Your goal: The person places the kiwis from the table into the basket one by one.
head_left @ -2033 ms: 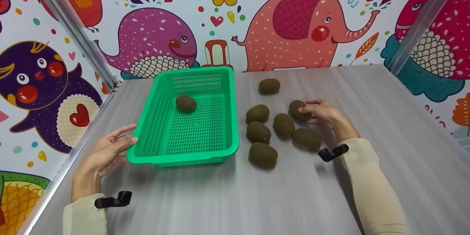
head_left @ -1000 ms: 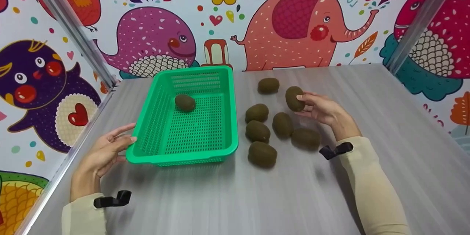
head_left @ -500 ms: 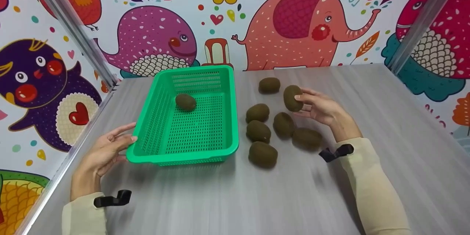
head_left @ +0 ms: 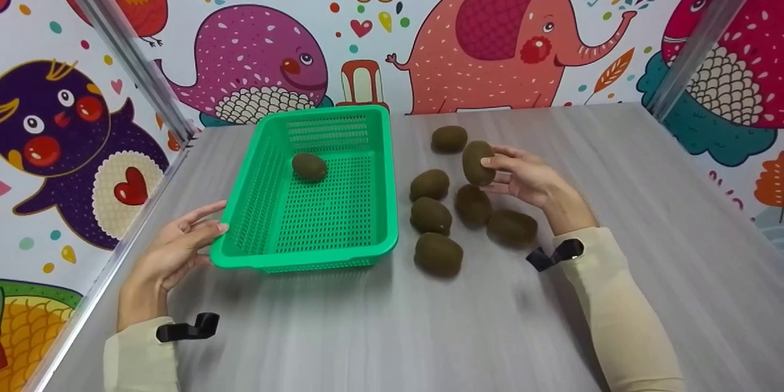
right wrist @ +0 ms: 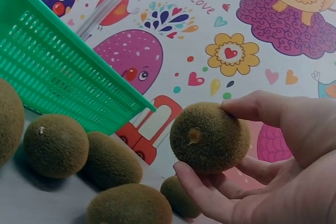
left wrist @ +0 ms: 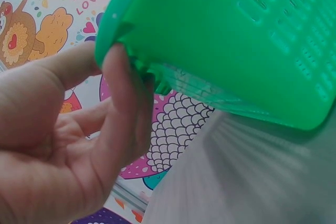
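Observation:
A fuzzy brown kiwi is held between the thumb and fingers of my right hand, raised off the table. Its round end faces the camera in the right wrist view. My left hand pinches the left rim of a green plastic basket near its front corner; the left wrist view has the thumb and fingers at the rim. Inside the basket, toward the back, lies a single kiwi. Several loose kiwis lie on the table between the basket and my right hand.
The grey table is bounded by printed cartoon walls at the back and sides. Metal posts stand in the two back corners. One loose kiwi lies apart near the back.
My right hand has gripped a kiwi, lifted it off the table, and carried it left toward the basket. My left hand and the basket have stayed put.

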Motion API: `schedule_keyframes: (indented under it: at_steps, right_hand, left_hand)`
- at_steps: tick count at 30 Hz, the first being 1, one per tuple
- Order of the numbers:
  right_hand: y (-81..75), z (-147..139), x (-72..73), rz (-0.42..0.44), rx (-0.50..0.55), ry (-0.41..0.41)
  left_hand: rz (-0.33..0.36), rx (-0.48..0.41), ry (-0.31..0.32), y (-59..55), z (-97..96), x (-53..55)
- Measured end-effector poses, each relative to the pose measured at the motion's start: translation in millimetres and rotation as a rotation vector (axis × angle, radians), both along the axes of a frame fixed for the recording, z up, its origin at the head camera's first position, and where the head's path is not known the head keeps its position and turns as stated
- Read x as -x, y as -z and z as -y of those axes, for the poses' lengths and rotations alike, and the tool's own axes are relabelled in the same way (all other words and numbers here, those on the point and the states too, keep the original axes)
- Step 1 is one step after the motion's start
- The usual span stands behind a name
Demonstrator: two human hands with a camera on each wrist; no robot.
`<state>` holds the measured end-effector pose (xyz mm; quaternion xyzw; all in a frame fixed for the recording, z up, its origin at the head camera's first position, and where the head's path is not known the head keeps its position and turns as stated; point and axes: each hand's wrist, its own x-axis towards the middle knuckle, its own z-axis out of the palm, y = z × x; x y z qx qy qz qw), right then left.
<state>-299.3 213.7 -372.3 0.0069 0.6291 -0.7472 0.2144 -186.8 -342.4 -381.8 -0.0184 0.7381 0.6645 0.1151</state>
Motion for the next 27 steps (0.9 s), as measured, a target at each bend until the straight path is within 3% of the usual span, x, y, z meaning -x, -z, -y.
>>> schedule_keyframes:
  at_steps: [15,27]
  right_hand:
    - [-24.7,40.6,-0.4,-0.084,-0.135,-0.059]
    - [-47.0,72.0,0.4,-0.095,-0.178,-0.103]
  left_hand:
    - [-0.016,0.020,0.002,-0.2,0.6,-0.9]
    - [-0.004,0.011,-0.009,0.8,-0.3,0.6]
